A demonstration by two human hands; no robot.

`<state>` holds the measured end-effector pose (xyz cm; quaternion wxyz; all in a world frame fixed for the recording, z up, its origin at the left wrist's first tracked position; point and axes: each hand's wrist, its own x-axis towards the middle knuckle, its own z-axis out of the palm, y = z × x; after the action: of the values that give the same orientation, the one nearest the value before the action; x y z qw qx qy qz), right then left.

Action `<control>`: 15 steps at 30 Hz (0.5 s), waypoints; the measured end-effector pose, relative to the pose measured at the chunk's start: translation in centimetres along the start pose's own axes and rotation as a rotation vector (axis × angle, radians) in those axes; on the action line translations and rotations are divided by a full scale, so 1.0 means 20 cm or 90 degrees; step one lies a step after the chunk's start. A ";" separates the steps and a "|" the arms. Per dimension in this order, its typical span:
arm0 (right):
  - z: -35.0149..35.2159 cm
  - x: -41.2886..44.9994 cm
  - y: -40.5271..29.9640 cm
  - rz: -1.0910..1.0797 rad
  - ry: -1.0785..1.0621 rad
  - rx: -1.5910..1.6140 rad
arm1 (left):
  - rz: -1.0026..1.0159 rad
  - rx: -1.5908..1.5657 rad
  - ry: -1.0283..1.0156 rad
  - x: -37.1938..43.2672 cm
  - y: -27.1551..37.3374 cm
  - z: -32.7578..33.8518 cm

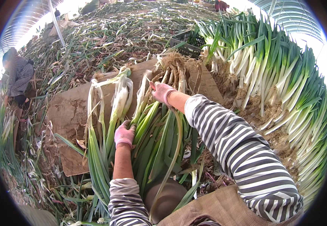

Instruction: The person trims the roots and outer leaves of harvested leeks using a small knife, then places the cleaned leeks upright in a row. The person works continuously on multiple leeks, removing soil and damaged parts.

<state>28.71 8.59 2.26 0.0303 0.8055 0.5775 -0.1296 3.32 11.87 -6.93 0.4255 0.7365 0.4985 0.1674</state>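
Several green onion stalks with long green leaves lie across a wooden board (64, 113) before me. My left hand (124, 134), in a pink glove, is closed around green leaves (149, 115) at the bunch's left side. Farther up the board, my right hand (162, 92), also pink-gloved, grips a small red object (152, 85) beside the pale stalks; its full shape is hidden. Brown hairy roots (174, 60) lie beyond it. A thin hose (177, 132) runs from near my right wrist down towards my lap. White peeled-looking stalks (121, 97) lie left of my hands.
Upright green onions (265, 62) stand in a long row at the right, roots on the soil. A black plastic crate (186, 43) stands beyond the board. Leaf litter (110, 34) covers the ground. A person (19, 73) bends over at the far left, near more onions (5, 141).
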 end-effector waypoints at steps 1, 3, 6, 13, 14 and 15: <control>0.00 0.04 0.02 -0.019 0.019 -0.032 | 0.017 0.014 0.002 0.00 0.00 0.00; 0.01 0.09 0.04 -0.054 0.016 -0.154 | 0.024 0.012 -0.003 0.00 -0.01 0.00; -0.02 0.08 0.07 0.039 0.010 0.066 | 0.025 0.041 -0.006 0.00 0.00 -0.01; -0.13 -0.30 0.04 0.079 -0.021 0.260 | 0.208 0.267 0.175 -0.15 0.07 -0.07; -0.13 -0.37 0.02 0.026 -0.042 0.191 | 0.194 0.281 0.187 -0.17 0.08 -0.09; -0.13 -0.44 -0.01 0.011 -0.077 0.112 | 0.202 0.291 0.220 -0.19 0.08 -0.12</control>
<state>26.31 1.12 6.99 -0.0047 0.8004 0.5543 -0.2282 1.00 9.46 -3.53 0.1267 0.8423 0.4669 0.2377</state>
